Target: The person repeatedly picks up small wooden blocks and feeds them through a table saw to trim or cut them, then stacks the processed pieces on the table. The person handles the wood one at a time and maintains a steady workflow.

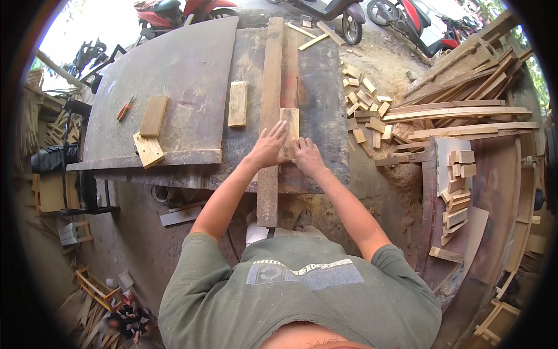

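Note:
A short wooden block (290, 118) lies against the right side of a long wooden beam (271, 75) on the worktable (325, 116). My left hand (269, 144) rests flat with fingers stretched, across the beam and onto the block's left side. At the block's near right edge, my right hand (307, 156) has its fingers bent and pressed on the wood. What its thumb does underneath cannot be made out. Another pale block (238, 104) lies left of the beam. The beam's near end juts past the table edge toward my body.
On the raised board (192, 64) at left are a screwdriver (125, 109), a brown block (154, 116) and a drilled block (148, 150). Offcuts (366, 104) are heaped right of the table, beside long planks (459, 113). Stacked blocks (457, 203) stand farther right. Motorbikes (401, 20) are parked beyond.

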The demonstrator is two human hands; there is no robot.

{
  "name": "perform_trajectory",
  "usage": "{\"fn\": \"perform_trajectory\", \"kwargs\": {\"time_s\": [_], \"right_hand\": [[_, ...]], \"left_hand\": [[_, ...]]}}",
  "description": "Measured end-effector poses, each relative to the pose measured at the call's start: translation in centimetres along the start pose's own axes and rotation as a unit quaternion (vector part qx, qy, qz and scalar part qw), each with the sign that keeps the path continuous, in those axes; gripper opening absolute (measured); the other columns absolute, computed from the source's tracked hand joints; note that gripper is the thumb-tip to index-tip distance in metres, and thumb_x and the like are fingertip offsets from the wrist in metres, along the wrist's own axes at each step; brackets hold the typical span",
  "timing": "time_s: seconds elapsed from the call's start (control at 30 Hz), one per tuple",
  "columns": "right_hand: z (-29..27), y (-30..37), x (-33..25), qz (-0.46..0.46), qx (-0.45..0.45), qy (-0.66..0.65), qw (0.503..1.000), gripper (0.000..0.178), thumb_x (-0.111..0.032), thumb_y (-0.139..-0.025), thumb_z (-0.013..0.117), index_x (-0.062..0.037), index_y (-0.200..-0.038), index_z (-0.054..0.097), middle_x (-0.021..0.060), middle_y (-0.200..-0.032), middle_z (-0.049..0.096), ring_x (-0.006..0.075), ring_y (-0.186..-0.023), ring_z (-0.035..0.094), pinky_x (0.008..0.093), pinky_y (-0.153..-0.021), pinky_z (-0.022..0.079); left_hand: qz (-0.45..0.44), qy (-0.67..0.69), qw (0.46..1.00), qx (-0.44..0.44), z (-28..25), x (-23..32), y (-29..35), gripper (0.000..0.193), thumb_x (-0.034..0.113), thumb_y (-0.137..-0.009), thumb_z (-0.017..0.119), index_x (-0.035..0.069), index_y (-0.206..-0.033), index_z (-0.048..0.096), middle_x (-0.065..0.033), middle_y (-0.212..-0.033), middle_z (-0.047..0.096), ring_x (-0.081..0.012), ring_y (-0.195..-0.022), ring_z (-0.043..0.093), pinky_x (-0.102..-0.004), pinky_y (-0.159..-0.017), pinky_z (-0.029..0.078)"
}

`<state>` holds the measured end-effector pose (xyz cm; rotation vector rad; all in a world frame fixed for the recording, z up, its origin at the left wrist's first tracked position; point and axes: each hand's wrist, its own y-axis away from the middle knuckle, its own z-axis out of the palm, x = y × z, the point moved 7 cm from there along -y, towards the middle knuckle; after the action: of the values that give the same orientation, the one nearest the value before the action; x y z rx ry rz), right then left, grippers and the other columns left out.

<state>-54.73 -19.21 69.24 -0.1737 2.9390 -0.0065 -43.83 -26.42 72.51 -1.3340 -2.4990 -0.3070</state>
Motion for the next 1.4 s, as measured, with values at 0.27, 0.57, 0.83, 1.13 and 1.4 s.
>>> {"fn": "perform_trajectory", "kwargs": {"time_s": [0.27,0.57,0.83,1.13,1.4], "right_hand": [[0.5,-0.3,0.8,-0.022,0.005,0.023,0.999,0.075,-0.031,-0.08,0.082,-0.0011,-0.143,0.052,0.0152,-0.126,0.056,0.0341,-0.121,0.054,0.0455,-0.096,0.05],[0.5,-1.1,2.3,-0.005,-0.029,0.023,0.999,0.076,-0.039,-0.086,0.077,-0.0042,-0.148,0.048,0.0154,-0.13,0.055,0.0339,-0.125,0.051,0.047,-0.098,0.049],[0.1,5.1,14.0,0.257,0.146,-0.018,0.955,0.082,-0.055,-0.099,0.059,-0.0027,-0.157,0.034,0.0237,-0.145,0.047,0.0384,-0.132,0.046,0.0543,-0.108,0.041],[3.2,8.8,16.4,0.378,0.119,-0.147,0.906,0.088,-0.06,-0.102,0.048,0.0059,-0.156,0.029,0.0312,-0.139,0.055,0.0451,-0.129,0.051,0.0558,-0.107,0.04],[3.3,8.6,16.8,0.389,0.091,-0.174,0.9,0.092,-0.063,-0.101,0.047,0.0073,-0.157,0.026,0.0318,-0.138,0.056,0.0468,-0.134,0.049,0.0593,-0.111,0.035]], "left_hand": [[-0.01,-0.151,0.98,-0.13,3.2,0.4,-2.1,0.085,0.025,-0.081,0.071,-0.006,-0.153,0.037,-0.0236,-0.168,0.021,-0.0344,-0.157,0.02,-0.0646,-0.123,0.02],[0.006,-0.185,0.975,-0.123,3.2,-0.3,-4.2,0.08,0.022,-0.081,0.066,-0.008,-0.15,0.042,-0.0261,-0.164,0.029,-0.0358,-0.156,0.024,-0.067,-0.122,0.019],[-0.025,-0.21,0.968,-0.137,2.7,-1.6,-6.4,0.088,0.026,-0.078,0.069,-0.005,-0.154,0.038,-0.0211,-0.167,0.026,-0.0322,-0.156,0.024,-0.0667,-0.123,0.019],[-0.042,-0.22,0.962,-0.153,2.0,-3.4,-9.8,0.108,0.044,-0.072,0.084,-0.001,-0.157,0.035,-0.0158,-0.17,0.024,-0.029,-0.157,0.021,-0.064,-0.124,0.02],[-0.051,-0.219,0.957,-0.181,0.3,-4.2,-12.6,0.11,0.045,-0.073,0.084,0.0,-0.159,0.031,-0.0134,-0.171,0.02,-0.0267,-0.158,0.021,-0.063,-0.125,0.021]]}}
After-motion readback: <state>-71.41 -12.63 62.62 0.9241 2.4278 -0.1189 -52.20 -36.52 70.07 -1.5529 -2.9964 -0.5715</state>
